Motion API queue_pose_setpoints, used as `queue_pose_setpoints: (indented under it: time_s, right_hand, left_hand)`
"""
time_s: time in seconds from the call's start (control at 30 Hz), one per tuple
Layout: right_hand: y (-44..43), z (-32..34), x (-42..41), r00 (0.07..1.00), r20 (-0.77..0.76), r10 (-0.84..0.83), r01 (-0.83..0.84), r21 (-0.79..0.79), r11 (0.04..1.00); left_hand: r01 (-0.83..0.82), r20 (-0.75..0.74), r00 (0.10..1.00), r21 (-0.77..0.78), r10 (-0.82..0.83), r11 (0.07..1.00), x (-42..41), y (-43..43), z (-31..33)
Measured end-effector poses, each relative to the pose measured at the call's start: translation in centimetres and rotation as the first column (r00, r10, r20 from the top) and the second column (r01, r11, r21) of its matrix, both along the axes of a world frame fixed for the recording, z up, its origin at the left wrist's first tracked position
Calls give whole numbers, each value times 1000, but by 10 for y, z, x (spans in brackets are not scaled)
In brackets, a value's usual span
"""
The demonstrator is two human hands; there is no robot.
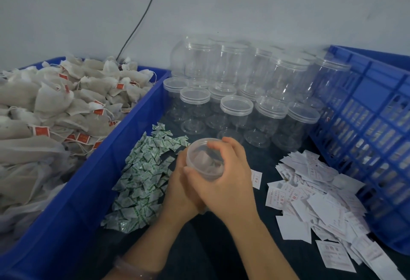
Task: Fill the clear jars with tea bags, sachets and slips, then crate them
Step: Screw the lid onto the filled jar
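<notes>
A clear jar (203, 162) is held tilted over the dark table, its round top turned toward me and tea bags showing through the plastic. My left hand (179, 183) grips it from the left and below. My right hand (229, 174) wraps over its right side, fingers curled across the rim. Whether a lid is on the jar is unclear. Tea bags (55, 106) with red tags fill the blue bin (124, 146) on the left. Green-printed sachets (142, 175) lie beside my left hand. White slips (310, 193) are heaped to the right.
Several empty clear jars (237, 106) with lids stand stacked against the back wall. A blue slatted crate (366, 133) stands tipped at the right edge, with jars visible through its slats. A dark cable (142, 17) runs down the wall.
</notes>
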State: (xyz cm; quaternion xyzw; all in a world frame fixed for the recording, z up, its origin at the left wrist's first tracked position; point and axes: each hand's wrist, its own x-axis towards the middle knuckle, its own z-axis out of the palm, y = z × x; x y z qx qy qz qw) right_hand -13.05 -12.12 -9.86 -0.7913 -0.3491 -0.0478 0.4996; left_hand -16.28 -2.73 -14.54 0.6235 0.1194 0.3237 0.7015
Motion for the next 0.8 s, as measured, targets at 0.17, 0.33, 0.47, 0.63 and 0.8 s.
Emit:
queue_pose_setpoints:
  time_s: [0.17, 0.33, 0.47, 0.63, 0.8]
  right_hand:
    - [-5, 26, 14, 987, 158, 17, 45, -382, 923]
    - [-2, 29, 15, 935, 305, 182, -2, -507, 862]
    - [4, 22, 10, 926, 375, -30, 156, -312, 937]
    - [4, 23, 9, 937, 349, -8, 158, -402, 902]
    - [0, 24, 10, 973, 226, 51, 57, -443, 895]
  left_hand:
    - [13, -41, 999, 237, -3, 971, -5, 5, -1]
    - [105, -18, 994, 235, -104, 966, -9, 3, 2]
    - [-26, 6, 1000, 169, 25, 985, -5, -12, 9]
    - [-72, 35, 997, 242, 66, 967, -9, -17, 8]
    - [32, -5, 999, 201, -32, 979, -6, -12, 5]
